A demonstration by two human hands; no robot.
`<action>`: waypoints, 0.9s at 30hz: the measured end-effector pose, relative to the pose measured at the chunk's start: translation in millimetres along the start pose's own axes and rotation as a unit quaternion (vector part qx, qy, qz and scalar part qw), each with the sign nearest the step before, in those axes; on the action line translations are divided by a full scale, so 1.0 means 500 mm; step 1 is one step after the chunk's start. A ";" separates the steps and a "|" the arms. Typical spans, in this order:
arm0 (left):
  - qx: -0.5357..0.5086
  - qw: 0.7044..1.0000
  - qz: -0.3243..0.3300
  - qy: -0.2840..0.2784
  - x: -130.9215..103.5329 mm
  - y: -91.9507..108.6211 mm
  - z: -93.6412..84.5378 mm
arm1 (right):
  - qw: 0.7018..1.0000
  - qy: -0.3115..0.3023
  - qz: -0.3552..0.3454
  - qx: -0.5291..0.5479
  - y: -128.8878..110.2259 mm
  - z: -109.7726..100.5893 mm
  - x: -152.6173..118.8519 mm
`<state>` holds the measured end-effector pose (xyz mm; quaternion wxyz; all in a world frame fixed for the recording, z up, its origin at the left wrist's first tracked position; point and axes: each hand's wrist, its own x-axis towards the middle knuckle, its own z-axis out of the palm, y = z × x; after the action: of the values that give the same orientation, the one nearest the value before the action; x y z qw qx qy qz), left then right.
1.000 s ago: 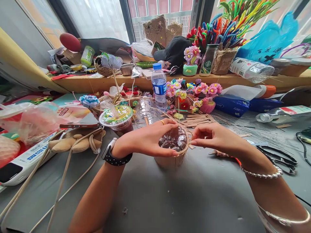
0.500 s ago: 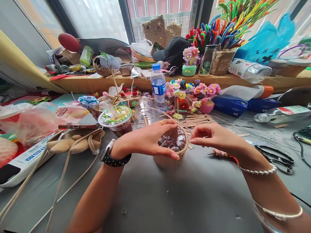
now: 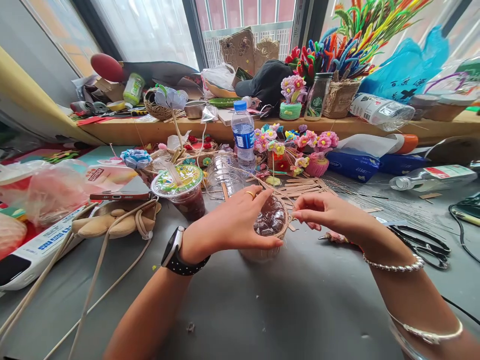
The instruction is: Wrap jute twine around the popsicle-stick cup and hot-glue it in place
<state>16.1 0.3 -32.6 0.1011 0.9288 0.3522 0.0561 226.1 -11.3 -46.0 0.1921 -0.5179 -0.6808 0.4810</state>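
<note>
A round container [image 3: 258, 254] wrapped in brown strips stands on the grey table, with a clear plastic inside and twine [image 3: 288, 220] around its rim. Across its top lies my left hand [image 3: 240, 220], thumb on the near rim and fingers on the far side, gripping it. Just right of the rim, my right hand [image 3: 326, 212] has its thumb and index finger pinched together, apparently on the twine; the other fingers curl in. The exact pinch point is too small to make out. My left hand hides the container's left side.
A lidded drink cup [image 3: 180, 187] stands close left of my left hand, with a clear plastic bottle [image 3: 227, 172] behind. Scissors [image 3: 423, 245] and a small wrapped tool [image 3: 335, 237] lie right. Brown strips [image 3: 307, 186], thin wires, a water bottle [image 3: 243, 137] and yarn flowers fill the back.
My left hand has shifted slightly and turned on the container, its thumb now lying along the near rim. My right hand stays beside the rim, nearly unmoved.
</note>
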 end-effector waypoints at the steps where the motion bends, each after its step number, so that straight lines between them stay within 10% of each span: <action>1: -0.006 1.000 0.006 0.001 0.001 -0.001 -0.001 | 1.000 0.008 0.006 0.004 0.000 0.001 0.001; 19: -0.062 0.988 0.108 -0.090 -0.007 -0.048 -0.033 | 0.999 0.029 -0.005 0.020 0.004 0.001 0.008; 27: -0.097 0.992 0.066 -0.036 0.003 -0.014 -0.017 | 0.999 0.026 -0.013 0.021 0.004 0.005 0.011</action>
<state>11.0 7.7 -25.8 0.1993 0.9372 0.2793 0.0631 223.2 -7.3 -50.1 0.2273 -0.5172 -0.6719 0.4790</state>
